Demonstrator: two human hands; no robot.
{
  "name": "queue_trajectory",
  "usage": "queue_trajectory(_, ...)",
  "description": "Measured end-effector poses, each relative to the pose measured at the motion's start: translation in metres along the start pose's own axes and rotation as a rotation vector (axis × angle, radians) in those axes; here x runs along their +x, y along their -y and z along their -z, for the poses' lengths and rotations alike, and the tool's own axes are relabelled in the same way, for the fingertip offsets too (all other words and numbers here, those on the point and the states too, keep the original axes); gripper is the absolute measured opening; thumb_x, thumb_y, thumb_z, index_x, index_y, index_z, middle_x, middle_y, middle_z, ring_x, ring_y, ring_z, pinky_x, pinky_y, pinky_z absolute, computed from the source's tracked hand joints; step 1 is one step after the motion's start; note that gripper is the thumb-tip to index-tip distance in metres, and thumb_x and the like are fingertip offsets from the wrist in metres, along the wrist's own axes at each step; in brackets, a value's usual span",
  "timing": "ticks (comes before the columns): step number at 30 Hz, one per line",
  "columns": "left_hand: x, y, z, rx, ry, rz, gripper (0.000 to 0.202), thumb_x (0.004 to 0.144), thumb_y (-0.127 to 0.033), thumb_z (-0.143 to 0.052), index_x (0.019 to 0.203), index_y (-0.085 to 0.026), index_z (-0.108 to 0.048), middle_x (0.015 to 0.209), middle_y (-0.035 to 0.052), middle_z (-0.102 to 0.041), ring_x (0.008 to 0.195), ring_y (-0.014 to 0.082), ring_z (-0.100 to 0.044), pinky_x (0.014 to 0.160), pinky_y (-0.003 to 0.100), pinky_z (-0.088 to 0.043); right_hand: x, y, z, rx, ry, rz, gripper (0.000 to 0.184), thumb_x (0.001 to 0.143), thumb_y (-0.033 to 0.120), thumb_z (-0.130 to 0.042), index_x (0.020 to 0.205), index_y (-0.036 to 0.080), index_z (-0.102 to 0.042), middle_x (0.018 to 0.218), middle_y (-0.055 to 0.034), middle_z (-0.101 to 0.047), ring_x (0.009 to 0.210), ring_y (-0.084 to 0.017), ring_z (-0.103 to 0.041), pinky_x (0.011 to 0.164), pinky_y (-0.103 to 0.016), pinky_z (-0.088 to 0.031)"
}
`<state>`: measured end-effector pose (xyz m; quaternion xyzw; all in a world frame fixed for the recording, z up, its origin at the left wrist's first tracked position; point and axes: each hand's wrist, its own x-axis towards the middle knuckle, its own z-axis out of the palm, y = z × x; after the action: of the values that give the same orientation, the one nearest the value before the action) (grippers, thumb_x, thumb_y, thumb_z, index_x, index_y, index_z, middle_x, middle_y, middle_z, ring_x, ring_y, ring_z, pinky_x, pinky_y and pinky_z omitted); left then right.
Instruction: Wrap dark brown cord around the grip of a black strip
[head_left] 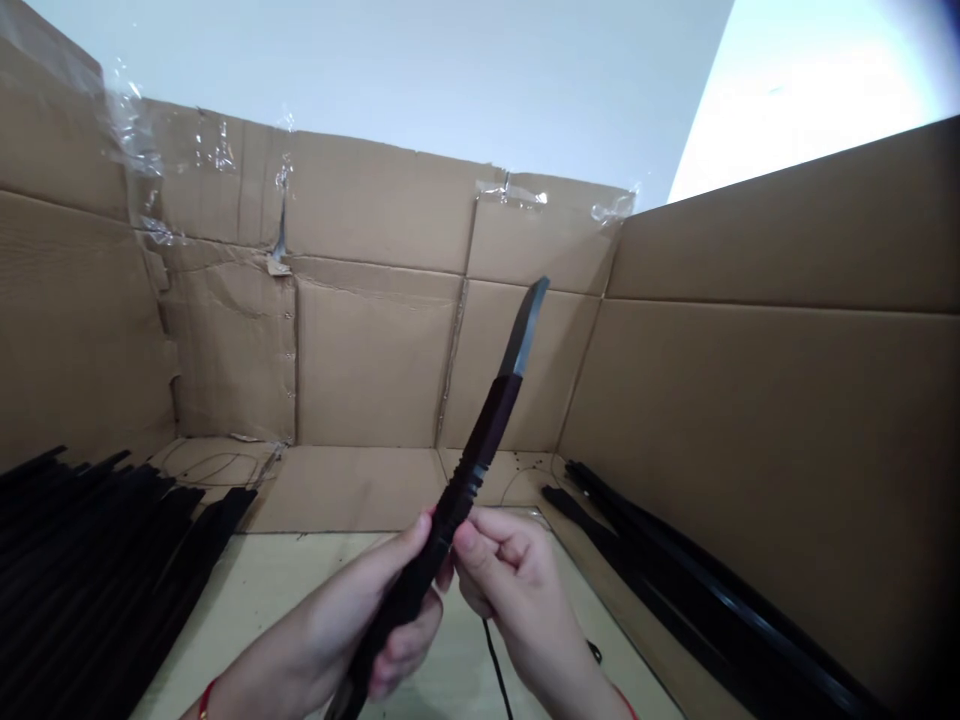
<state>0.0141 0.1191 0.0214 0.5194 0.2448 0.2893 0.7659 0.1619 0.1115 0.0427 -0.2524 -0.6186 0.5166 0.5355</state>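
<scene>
So, cardboard walls [375,360] hem in the desk [255,590], with dark strips [90,560] heaped left and more lying right. A black cord [493,660] runs partly behind the right hand [514,580]. The long dark piece [454,505] slants up between both hands, bottom end cut off: left hand [349,600] wrapped round it, right pinching its edge.
</scene>
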Motion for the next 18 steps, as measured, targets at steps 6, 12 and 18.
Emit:
queue_trajectory(6, 0.006, 0.008, -0.012, 0.033, -0.267, -0.205, 0.066, 0.071, -0.086, -0.044, 0.074, -0.020, -0.040, 0.050, -0.0091, -0.029, 0.041, 0.0035, -0.020, 0.039, 0.017, -0.016, 0.002, 0.001, -0.006, -0.077, -0.105, -0.014, 0.034, 0.081, 0.046, -0.070, 0.075, 0.013, -0.063, 0.053, 0.0040, -0.041, 0.042, -0.002, -0.018, 0.038, -0.020, -0.009)
queue_trajectory(12, 0.013, 0.001, 0.006, -0.041, 0.043, -0.045, 0.065, 0.069, -0.083, -0.052, 0.073, -0.020, -0.040, 0.045, -0.0100, -0.031, 0.035, 0.0033, -0.022, 0.035, 0.016, -0.017, 0.008, -0.013, 0.001, -0.080, -0.241, -0.027, 0.037, 0.079, 0.045, -0.072, 0.068, 0.013, -0.058, 0.049, 0.0063, -0.035, 0.044, -0.004, -0.025, 0.041, -0.019, -0.016)
queue_trajectory(18, 0.009, 0.007, -0.005, 0.073, -0.333, -0.190, 0.061, 0.081, -0.077, -0.042, 0.080, -0.017, -0.050, 0.046, -0.0047, -0.045, 0.036, 0.0078, -0.039, 0.036, 0.018, -0.034, 0.009, -0.016, 0.002, -0.009, -0.047, -0.120, 0.038, 0.084, 0.048, -0.066, 0.075, 0.013, -0.058, 0.048, 0.0070, -0.037, 0.041, -0.003, -0.018, 0.040, -0.020, -0.010)
